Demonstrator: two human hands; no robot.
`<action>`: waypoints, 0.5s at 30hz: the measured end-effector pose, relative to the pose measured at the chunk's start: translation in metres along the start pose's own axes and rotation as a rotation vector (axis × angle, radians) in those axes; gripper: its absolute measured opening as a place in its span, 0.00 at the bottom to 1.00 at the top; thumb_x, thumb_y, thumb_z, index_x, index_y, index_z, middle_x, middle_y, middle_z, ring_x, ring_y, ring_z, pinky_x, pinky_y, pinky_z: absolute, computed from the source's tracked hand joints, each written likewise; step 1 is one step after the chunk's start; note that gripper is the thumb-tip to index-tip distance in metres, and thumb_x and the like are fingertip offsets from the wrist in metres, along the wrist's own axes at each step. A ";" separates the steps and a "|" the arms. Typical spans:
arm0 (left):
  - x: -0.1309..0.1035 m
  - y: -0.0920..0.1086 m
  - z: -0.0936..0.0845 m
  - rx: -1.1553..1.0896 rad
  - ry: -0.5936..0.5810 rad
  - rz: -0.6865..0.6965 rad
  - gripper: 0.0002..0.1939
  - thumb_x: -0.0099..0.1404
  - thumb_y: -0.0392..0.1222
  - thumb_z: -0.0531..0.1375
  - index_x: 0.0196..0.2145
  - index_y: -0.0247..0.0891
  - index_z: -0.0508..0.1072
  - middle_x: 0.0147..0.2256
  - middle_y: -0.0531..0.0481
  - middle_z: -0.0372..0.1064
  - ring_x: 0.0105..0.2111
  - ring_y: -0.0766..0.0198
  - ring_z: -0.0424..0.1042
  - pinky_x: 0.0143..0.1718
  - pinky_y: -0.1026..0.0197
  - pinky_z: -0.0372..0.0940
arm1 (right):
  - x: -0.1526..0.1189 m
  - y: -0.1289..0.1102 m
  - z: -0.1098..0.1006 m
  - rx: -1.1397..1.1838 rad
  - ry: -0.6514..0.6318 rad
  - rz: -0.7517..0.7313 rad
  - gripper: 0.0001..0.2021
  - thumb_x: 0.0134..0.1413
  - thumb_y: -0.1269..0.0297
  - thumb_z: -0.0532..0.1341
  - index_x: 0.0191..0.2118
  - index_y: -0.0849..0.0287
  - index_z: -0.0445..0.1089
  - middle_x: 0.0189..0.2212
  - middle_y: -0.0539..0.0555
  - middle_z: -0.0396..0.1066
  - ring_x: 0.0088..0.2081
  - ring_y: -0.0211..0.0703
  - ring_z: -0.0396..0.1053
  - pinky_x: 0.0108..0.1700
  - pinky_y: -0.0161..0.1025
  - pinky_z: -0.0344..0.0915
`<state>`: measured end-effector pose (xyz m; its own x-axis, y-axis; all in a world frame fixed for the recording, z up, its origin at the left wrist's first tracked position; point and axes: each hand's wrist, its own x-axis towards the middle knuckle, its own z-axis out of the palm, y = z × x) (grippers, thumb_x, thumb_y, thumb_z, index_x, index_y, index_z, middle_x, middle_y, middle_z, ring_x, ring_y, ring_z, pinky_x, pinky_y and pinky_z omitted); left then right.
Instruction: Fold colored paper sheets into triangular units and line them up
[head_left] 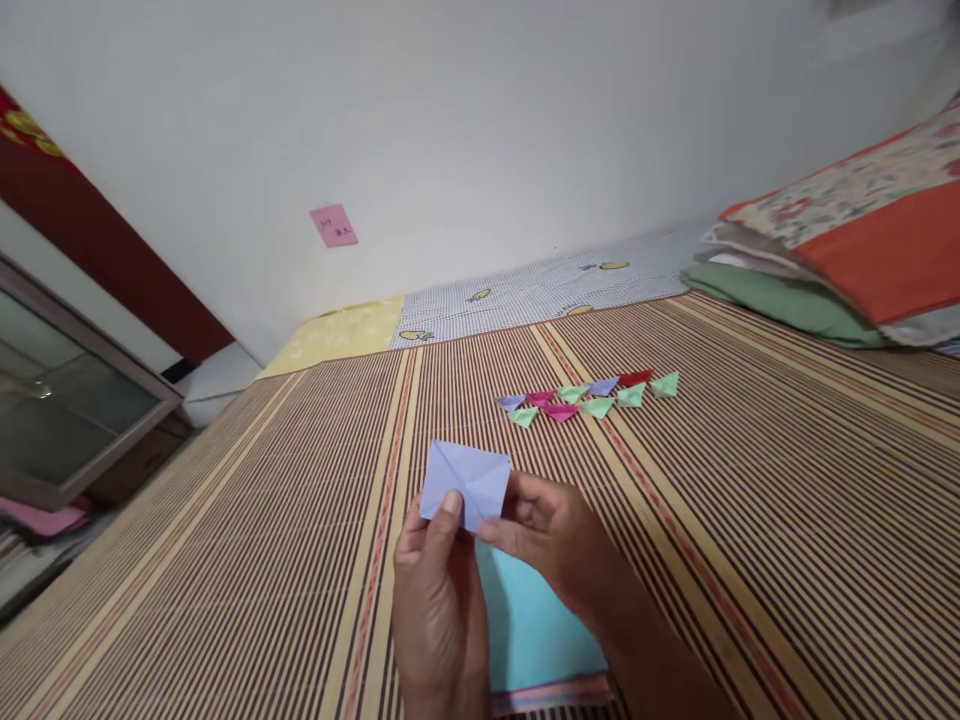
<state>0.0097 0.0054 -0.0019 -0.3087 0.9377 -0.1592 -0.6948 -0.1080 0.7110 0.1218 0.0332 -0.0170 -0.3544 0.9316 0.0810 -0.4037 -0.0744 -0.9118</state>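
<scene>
The purple sheet (pixel 484 468) is raised above the mat (pixel 300 550), its creased face toward the head camera, so the lines crossing near its middle can be seen. The left hand (pixel 439 610) grips its lower left part, fingers closed on it with the thumb flat on the front and the rest behind, which probably keeps it steady. The right hand (pixel 562 530) holds the lower right corner, its thumb near the bottom edge and fingers narrowed around the paper; this likely gives control of that corner. How the fingertips sit behind the sheet is hidden

Small folded pieces (pixel 598 407) in green, pink, purple and red lie beyond the hands in two rough rows, apart from the sheet. Below the sheet lies blue paper (pixel 536 625), partly covered by both hands. Stacked bedding (pixel 877 270) sits at far right, well apart, blocking nothing near the hands
</scene>
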 end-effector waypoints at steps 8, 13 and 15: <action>0.002 -0.002 -0.009 0.368 -0.155 -0.015 0.12 0.54 0.39 0.75 0.36 0.35 0.83 0.33 0.47 0.81 0.34 0.60 0.77 0.40 0.61 0.70 | -0.009 -0.018 -0.011 -0.100 0.191 -0.074 0.09 0.54 0.60 0.70 0.32 0.59 0.74 0.22 0.45 0.69 0.25 0.33 0.65 0.29 0.31 0.62; 0.000 0.001 -0.010 0.495 -0.265 0.061 0.08 0.58 0.42 0.73 0.34 0.38 0.83 0.32 0.50 0.77 0.34 0.63 0.74 0.40 0.63 0.69 | -0.011 -0.020 -0.014 -0.188 0.067 -0.103 0.07 0.55 0.62 0.69 0.30 0.60 0.75 0.27 0.48 0.68 0.30 0.37 0.64 0.32 0.35 0.60; 0.001 0.002 -0.010 0.573 -0.270 0.131 0.07 0.58 0.43 0.73 0.31 0.38 0.83 0.29 0.53 0.72 0.30 0.67 0.70 0.34 0.67 0.66 | -0.011 -0.020 -0.014 -0.291 0.090 -0.178 0.07 0.57 0.63 0.67 0.29 0.59 0.75 0.27 0.48 0.67 0.31 0.38 0.63 0.33 0.36 0.59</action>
<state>0.0011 0.0028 -0.0077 -0.1411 0.9869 0.0788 -0.1819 -0.1041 0.9778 0.1456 0.0293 -0.0049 -0.2191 0.9494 0.2250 -0.1902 0.1846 -0.9642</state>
